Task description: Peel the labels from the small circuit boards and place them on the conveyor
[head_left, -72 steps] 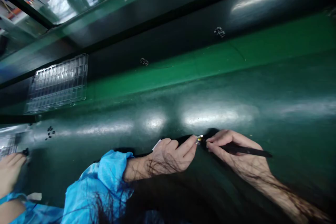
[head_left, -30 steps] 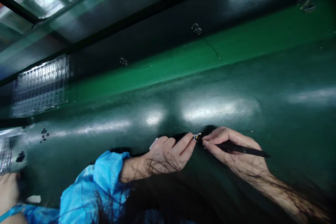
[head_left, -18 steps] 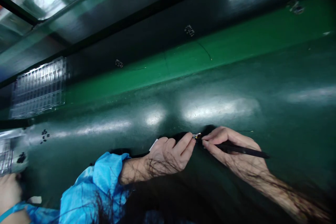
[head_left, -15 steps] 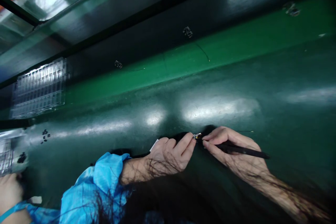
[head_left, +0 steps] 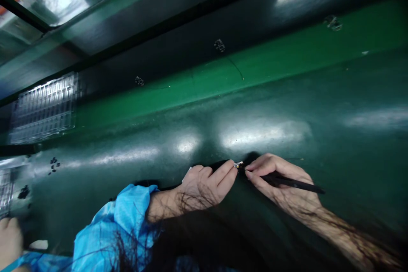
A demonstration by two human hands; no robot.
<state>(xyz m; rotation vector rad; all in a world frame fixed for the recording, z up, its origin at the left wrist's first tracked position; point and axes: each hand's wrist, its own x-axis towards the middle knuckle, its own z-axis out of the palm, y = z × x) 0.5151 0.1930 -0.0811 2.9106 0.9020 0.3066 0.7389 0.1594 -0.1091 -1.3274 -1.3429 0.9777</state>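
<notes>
My left hand (head_left: 208, 185) pinches a small metallic electronic part (head_left: 238, 164) between thumb and fingers, over the dark green work surface. Slim black tweezers (head_left: 296, 183) are in my right hand (head_left: 280, 174), held like a pen; their tips, mostly hidden by my fingers, come close to the part's right side. Whether they touch it I cannot tell. Just beyond my right hand a thin dark wire (head_left: 295, 159) shows. Behind my left knuckles peeks a bit of something white, mostly covered.
A green belt (head_left: 191, 89) crosses ahead, carrying small clear-and-metal parts (head_left: 219, 45), thin wires and a clear plastic tray (head_left: 44, 108) at left. Small black pieces (head_left: 54, 165) lie on the left. At the lower left edge is another person's hand (head_left: 9, 238).
The tray, small parts and wires on the belt have shifted left. The other person's hand has moved left and slightly down. My hands keep nearly the same pose.
</notes>
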